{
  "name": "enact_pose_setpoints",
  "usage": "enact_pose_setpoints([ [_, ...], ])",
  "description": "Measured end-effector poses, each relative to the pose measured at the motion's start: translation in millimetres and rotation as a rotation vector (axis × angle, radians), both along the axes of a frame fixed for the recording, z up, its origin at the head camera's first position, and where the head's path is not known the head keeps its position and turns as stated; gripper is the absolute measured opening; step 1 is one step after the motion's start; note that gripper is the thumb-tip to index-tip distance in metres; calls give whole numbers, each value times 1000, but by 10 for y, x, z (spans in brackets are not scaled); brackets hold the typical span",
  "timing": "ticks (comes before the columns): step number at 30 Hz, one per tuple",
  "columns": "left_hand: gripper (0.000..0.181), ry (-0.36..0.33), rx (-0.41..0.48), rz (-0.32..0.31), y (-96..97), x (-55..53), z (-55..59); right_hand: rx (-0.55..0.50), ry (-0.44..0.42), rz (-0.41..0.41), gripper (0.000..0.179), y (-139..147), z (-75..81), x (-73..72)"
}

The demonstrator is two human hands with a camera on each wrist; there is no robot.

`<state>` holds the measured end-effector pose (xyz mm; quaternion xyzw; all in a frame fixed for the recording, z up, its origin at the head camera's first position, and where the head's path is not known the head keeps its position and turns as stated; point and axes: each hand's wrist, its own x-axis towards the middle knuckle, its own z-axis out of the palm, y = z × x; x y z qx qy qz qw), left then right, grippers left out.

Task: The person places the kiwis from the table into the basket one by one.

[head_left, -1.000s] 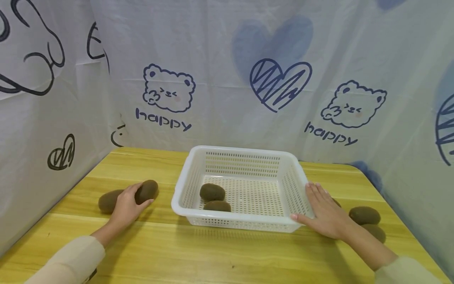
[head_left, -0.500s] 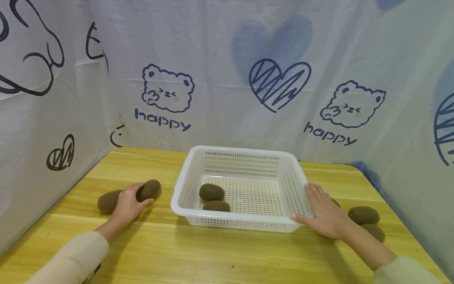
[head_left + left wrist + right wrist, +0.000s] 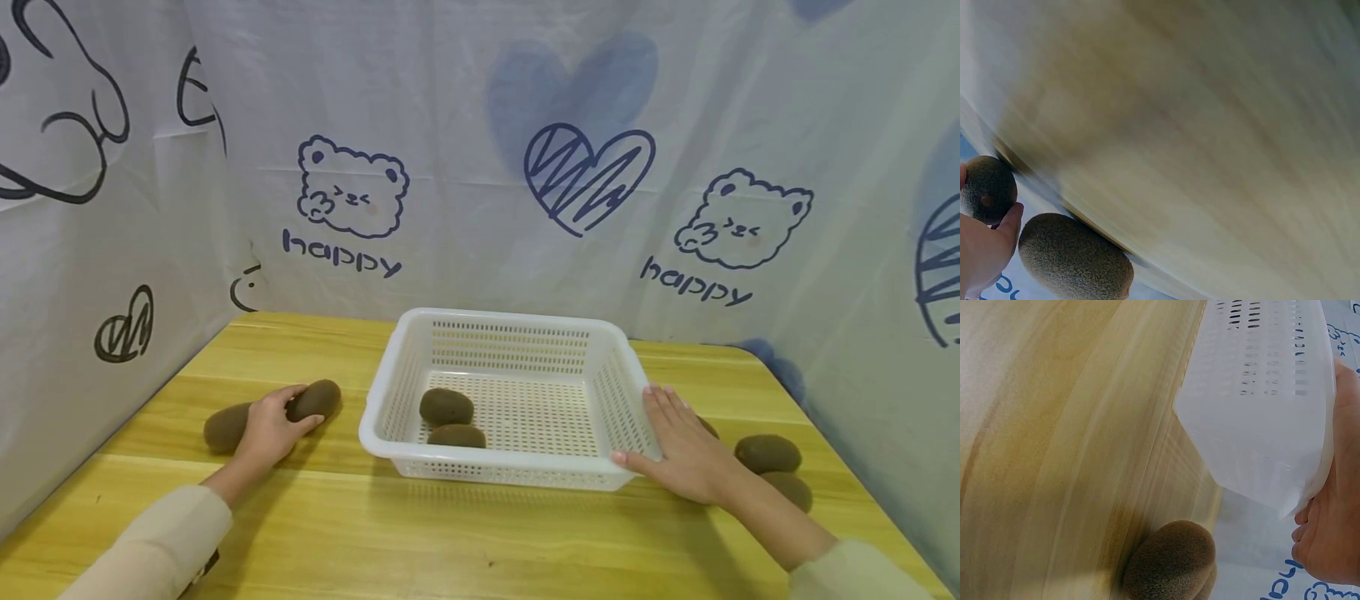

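Note:
My left hand point(image 3: 270, 429) holds a brown fuzzy kiwi point(image 3: 313, 401) at the left of the table, thumb along its near side. A second kiwi point(image 3: 225, 428) lies just left of that hand, partly hidden by it, and appears large in the left wrist view point(image 3: 1075, 257). Two kiwis point(image 3: 447, 407) lie inside the white perforated plastic basket point(image 3: 495, 460), toward its left end. My right hand point(image 3: 686, 454) rests on the basket's right rim, fingers extended along it and thumb at the near corner. In the right wrist view this hand point(image 3: 1335, 525) lies against the rim.
Right of the basket, two kiwis point(image 3: 768, 454) lie side by side near my right forearm, and another kiwi point(image 3: 707, 428) peeks out behind the hand. The wooden table point(image 3: 420, 550) ends at a white printed cloth point(image 3: 465, 275) behind and at both sides.
The kiwi in my left hand has shifted slightly to the right, its visible end now tilting further out past the fingers. The right hand and basket have stayed put.

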<state>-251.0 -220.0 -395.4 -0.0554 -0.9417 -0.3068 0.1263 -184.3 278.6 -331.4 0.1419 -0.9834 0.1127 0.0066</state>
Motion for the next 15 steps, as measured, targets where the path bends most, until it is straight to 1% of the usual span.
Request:
enact_pose_setpoints([
  [10,50,9,4,-5,21,10,30,5,14,10,100,-1,8,1],
  [15,49,21,41,-27,39,28,87,4,16,14,101,3,-4,-3],
])
